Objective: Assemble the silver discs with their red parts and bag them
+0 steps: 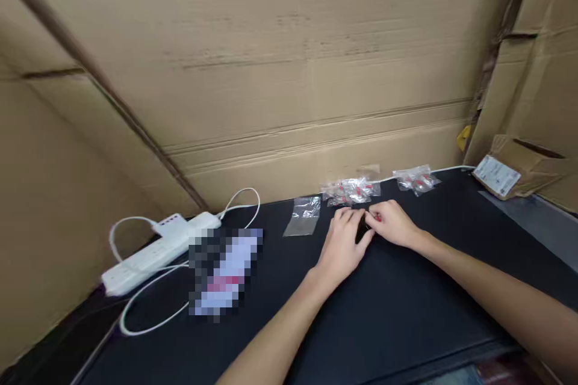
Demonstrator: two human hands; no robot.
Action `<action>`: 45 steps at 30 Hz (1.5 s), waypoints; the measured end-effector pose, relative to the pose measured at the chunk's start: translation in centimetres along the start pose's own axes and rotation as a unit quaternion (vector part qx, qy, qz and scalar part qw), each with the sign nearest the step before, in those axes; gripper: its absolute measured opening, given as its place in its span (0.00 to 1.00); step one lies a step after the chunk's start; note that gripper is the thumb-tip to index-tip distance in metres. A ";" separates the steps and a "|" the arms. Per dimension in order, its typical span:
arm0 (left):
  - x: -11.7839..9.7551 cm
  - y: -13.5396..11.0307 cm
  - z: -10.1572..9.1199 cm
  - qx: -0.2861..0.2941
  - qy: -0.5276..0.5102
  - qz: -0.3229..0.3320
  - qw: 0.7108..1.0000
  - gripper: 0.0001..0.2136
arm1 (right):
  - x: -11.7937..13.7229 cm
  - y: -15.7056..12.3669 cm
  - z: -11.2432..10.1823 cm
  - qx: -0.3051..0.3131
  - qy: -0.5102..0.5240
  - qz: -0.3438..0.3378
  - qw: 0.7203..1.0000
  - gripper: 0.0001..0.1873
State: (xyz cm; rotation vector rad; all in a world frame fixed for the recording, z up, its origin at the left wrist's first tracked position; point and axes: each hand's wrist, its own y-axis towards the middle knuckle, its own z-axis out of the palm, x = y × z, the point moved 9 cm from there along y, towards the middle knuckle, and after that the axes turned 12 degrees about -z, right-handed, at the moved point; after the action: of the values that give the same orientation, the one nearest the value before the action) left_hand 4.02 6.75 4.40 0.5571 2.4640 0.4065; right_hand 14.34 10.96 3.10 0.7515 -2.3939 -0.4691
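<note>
My left hand (344,243) rests on the black tabletop, its fingers bent and its thumb reaching toward my right hand. Whatever it holds is hidden by the fingers. Close against it, my right hand (392,222) is closed in a pinch on a small red piece (377,216), too small to make out fully. Just beyond the hands lies a group of clear plastic bags (352,191) with red and shiny pieces inside. Another such bag (416,180) lies to their right. Left of my left hand, a flat clear bag (303,216) lies on the table.
A white power strip (158,255) with looped white cables stands at the left. Beside it is a pixelated, blurred-out object (228,274). An open cardboard box (519,167) with a label sits at the far right. Cardboard walls (316,72) enclose the black table (406,307).
</note>
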 end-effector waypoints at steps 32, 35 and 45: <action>0.4 -0.4 1.6 0.059 0.159 0.002 0.986 0.21 | -1.5 0.3 0.3 -0.057 0.209 0.045 0.975 0.22; 0.5 -0.3 1.5 0.064 0.161 -0.010 0.985 0.22 | -2.6 0.2 0.5 -0.088 0.352 0.109 0.926 0.19; 2.9 1.1 -0.8 0.047 0.167 -0.081 0.982 0.17 | -3.4 -0.1 0.2 -0.088 0.549 0.190 0.809 0.12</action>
State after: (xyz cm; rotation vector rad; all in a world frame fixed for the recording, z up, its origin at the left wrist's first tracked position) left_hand 1.74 8.95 4.16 0.3437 2.8389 0.3417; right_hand 16.56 13.02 1.46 0.2774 -1.3043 -0.0247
